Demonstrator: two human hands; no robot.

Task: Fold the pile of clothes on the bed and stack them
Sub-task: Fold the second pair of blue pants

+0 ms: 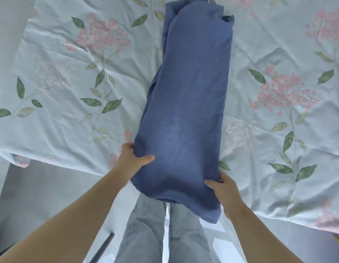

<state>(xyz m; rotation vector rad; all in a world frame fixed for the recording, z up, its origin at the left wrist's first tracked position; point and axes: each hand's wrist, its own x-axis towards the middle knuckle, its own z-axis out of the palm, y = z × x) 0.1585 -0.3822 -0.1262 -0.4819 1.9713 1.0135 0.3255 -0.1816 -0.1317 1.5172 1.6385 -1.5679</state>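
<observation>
Bed (51,133): dressed in a creased pale blue sheet printed with pink flower clusters and green leaves; its near edge crossed the lower part of the view.

Left hand (130,162): at the near left corner of the blue garment (185,111), thumb laid on top of the cloth, fingers curled round the edge and under it, clamped on the fabric.

Jeans (146,234): light blue, on the person's legs, standing close against the bed's edge, directly below the garment's near end.

Blue garment: folded into one long narrow band, lying lengthwise up the middle of the bed, overlapping layers showing at the far end; the near end hung past the bed's edge, held between both hands.

Right hand (224,192): at the near right edge of the garment, thumb on top, fingers wrapped behind the cloth and largely hidden, gripping it.
</observation>
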